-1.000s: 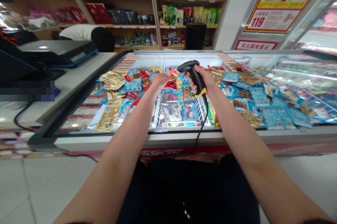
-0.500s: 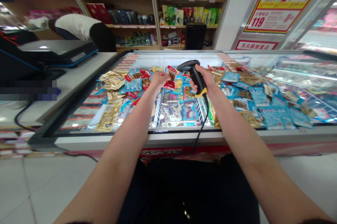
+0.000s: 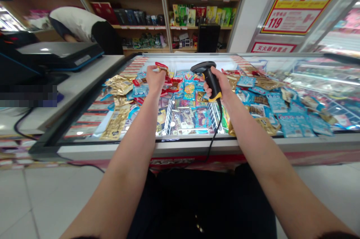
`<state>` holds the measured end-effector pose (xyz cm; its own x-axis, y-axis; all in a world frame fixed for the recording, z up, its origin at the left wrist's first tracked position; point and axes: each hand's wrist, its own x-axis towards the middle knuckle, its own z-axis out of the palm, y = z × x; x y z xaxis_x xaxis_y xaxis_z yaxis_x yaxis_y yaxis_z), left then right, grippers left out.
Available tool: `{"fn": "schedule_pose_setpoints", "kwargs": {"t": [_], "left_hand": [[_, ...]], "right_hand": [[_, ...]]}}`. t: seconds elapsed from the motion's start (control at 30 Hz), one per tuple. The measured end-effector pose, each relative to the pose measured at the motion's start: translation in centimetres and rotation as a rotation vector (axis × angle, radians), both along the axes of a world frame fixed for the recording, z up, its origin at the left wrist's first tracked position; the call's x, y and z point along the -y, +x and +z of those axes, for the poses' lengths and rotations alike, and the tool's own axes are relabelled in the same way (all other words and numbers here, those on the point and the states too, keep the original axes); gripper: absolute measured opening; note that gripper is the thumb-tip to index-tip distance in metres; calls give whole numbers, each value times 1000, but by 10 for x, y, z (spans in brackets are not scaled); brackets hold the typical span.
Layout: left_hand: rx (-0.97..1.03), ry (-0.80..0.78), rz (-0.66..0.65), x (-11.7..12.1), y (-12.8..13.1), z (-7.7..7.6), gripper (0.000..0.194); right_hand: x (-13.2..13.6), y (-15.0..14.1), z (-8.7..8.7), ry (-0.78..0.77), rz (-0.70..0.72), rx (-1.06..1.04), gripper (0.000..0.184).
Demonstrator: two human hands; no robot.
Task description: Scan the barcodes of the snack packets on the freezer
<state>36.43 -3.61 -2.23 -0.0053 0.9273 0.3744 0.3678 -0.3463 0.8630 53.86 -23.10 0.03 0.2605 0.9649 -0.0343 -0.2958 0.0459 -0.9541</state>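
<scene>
In my right hand (image 3: 221, 81) is a black and yellow barcode scanner (image 3: 212, 81), gripped by its handle with the head pointing left. Its cord drops over the freezer's front edge. My left hand (image 3: 155, 79) pinches a small red snack packet (image 3: 162, 67) with a brown middle, partly hidden by the fingers. Just below and to the right of that hand lie other red packets (image 3: 176, 84). Blue and yellow packets (image 3: 189, 88) lie between the two hands, and gold packets (image 3: 120, 85) are heaped to the left.
A glass-topped freezer (image 3: 197, 142) spans the front, with a wire basket (image 3: 169, 117) inside. More blue packets (image 3: 295, 119) cover its right side. At left, a scale (image 3: 62, 55) stands on a counter. Behind it a person (image 3: 81, 21) bends down before stocked shelves.
My left hand has moved left with the red packet, away from the scanner. My right hand has barely shifted. The bending person behind the counter has come further into view.
</scene>
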Motion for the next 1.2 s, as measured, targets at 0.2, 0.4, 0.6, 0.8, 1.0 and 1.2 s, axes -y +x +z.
{"fn": "schedule_pose_setpoints", "kwargs": {"t": [0.2,0.4,0.6,0.8,1.0,1.2], "left_hand": [[-392,119,137,20,-19,3,55],[-695,104,76,32,-19,-2,44],[-686,202,45,46,1,-1,46],[-713,216,-238,67,45,-17,41],[-728,138,-232,84,83,-26,54],[-699,34,-256,80,91,-27,47]], "right_hand": [[3,-1,4,-8,-30,4,60],[4,0,7,-21,-64,32,61],[2,2,4,-22,-84,0,62],[1,2,5,-16,-125,-15,60],[1,2,5,-8,-135,-19,62],[1,2,4,-12,-133,-11,62]]}}
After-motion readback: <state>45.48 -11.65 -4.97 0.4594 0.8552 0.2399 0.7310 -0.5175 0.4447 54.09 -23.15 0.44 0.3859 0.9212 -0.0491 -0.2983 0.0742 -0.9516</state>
